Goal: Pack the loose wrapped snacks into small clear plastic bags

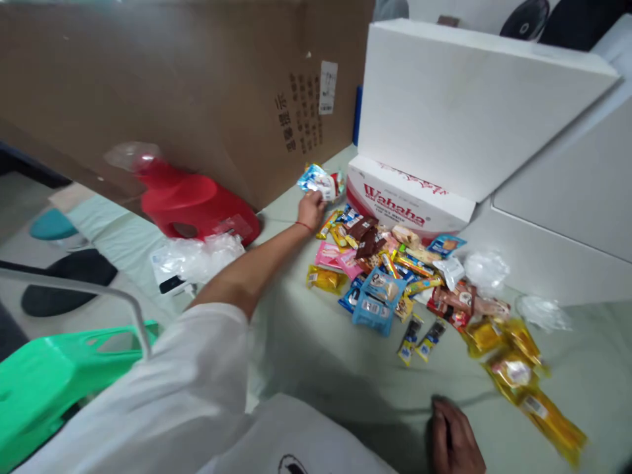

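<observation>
- Two hands show, far apart from each other. The left hand is stretched out to the far side of the table, fingers closed round a few small packets — blue-and-white wrappers, held just above the surface beside the Wahaha box.
- The right hand lies at the near edge, fingers together and flat on the table, holding nothing; it looks like a prop for the long reach of the other arm.
- Dozens of snacks lie in a loose heap between the hands, right of the left forearm: pink, blue, brown and striped wrappers, overlapping, as if tipped out together.
- A trail of yellow packets runs off to the near right, clear of the heap.
- Behind the Wahaha box a white foam slab leans tilted; a big cardboard sheet stands on the far left like a wall.
- A red stool lies left of the reaching hand, crumpled plastic bags just in front of it — and a green stool at the near left.
</observation>
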Motion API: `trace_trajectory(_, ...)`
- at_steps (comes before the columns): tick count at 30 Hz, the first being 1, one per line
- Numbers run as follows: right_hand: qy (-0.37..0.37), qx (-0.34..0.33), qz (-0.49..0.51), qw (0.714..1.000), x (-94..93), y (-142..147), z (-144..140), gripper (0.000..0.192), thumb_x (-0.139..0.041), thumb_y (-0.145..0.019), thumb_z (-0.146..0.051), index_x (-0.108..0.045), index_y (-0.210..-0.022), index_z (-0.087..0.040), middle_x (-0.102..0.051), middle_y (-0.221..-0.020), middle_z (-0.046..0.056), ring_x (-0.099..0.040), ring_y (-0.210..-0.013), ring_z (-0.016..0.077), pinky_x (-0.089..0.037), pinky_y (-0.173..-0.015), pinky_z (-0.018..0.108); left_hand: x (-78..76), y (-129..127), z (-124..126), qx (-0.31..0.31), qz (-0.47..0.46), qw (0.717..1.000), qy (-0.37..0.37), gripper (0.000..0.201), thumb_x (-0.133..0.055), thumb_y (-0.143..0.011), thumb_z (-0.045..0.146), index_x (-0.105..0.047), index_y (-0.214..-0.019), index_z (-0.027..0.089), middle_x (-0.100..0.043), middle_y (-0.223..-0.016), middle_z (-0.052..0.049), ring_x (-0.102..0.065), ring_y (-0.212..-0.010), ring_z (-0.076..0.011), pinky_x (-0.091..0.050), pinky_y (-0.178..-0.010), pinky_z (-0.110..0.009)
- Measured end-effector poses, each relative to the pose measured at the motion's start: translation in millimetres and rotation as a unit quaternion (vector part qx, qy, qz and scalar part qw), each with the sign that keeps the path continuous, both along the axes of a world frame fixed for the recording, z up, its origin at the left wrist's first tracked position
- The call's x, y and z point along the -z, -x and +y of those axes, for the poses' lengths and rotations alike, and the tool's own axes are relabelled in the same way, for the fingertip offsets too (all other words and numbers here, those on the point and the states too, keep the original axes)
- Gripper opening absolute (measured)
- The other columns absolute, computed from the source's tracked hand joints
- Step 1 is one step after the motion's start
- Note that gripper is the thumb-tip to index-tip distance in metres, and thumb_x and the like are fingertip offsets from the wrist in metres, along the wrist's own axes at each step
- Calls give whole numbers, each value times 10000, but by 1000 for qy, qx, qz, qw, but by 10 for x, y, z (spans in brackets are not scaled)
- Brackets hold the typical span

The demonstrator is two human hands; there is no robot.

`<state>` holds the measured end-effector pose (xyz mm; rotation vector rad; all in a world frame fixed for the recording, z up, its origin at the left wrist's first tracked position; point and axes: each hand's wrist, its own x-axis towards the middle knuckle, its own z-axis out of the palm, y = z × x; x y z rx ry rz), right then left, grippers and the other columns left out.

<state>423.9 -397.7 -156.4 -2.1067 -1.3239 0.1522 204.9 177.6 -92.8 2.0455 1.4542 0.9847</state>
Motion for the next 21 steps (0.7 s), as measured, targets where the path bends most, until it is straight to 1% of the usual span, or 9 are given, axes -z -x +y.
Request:
trace_trajectory(4, -16, -21, 24, 999, -77, 26, 16, 229, -499, -1025, -302, -683, -1162, -296, -750, -1111, 83, -737, -1022, 304, -618, -894, 485, -266, 615, -695, 33, 10, 999, -22, 256, -687, -909, 403, -595, -756, 219, -624, -908, -88, -600, -1017, -267, -441, -1017, -424)
trace_trajectory(7, -29, -18, 22, 999, -73, 10, 32, 242, -493, -1039, -337, -700, -1112, -236, -754, -1074, 88, -731, -989, 261, -600, -882, 416, -563, 880, -1270, 108, 12, 989, -95, 346, -676, -901, 565, -671, -843, 224, -647, -901, -57, -617, -927, -222, -499, -902, -371)
trace_trajectory(9, -33, -14, 19, 999, -49, 0, 34, 271, -495, -1042, -358, -713, -1087, -202, -755, -1059, 88, -726, -976, 235, -585, -883, 374, -768, 840, -1640, 126, -6, 983, -130, 331, -694, -896, 557, -692, -868, 227, -660, -930, -53, -609, -900, -203, -505, -834, -353)
trace_trajectory(11, -34, -14, 21, 999, -23, -7, 35, 287, -498, -1044, -363, -720, -1089, -187, -754, -1069, 87, -719, -987, 220, -570, -898, 353, -915, 595, -1932, 119, -92, 979, -134, 277, -786, -850, 485, -703, -874, 222, -653, -950, -50, -596, -870, -182, -503, -771, -328)
trace_trajectory(13, -48, -12, 22, 999, -7, -13, 38, 284, -508, -1040, -359, -725, -1085, -183, -754, -1061, 86, -716, -986, 214, -563, -900, 347, -959, 184, -2099, 120, -263, 956, -42, 281, -826, -824, 445, -689, -894, 209, -628, -917, -19, -567, -768, -128, -488, -678, -263)
trace_trajectory(14, -57, -12, 23, 998, -4, -15, 41, 279, -513, -1037, -356, -728, -1079, -182, -755, -1053, 86, -716, -983, 215, -563, -899, 348, -940, -56, -2135, 127, -364, 921, 47, 288, -825, -827, 440, -666, -895, 210, -597, -828, 15, -522, -662, -95, -456, -605, -228)
trace_trajectory(16, -72, -13, 28, 997, -4, -20, 44, 271, -520, -1031, -348, -732, -1070, -184, -755, -1039, 87, -715, -975, 216, -564, -893, 349, -842, -537, -2146, 127, -522, 808, 241, 274, -828, -834, 366, -609, -853, 201, -490, -664, 72, -401, -515, -49, -362, -506, -171)
trace_trajectory(18, -79, -20, 39, 996, -4, -24, 38, 264, -523, -1027, -340, -735, -1069, -189, -753, -1039, 87, -715, -972, 213, -567, -888, 348, -718, -934, -2129, 86, -596, 696, 392, 245, -789, -861, 222, -559, -786, 182, -425, -578, 96, -310, -439, -27, -279, -451, -147)
trace_trajectory(21, -82, -26, 69, 994, -3, -30, 13, 256, -528, -1024, -338, -739, -1065, -198, -753, -1042, 83, -714, -973, 207, -568, -897, 352, -598, -1247, -2136, 75, -613, 648, 445, 243, -676, -919, 131, -520, -738, 174, -348, -503, 108, -240, -388, -31, -224, -410, -156)
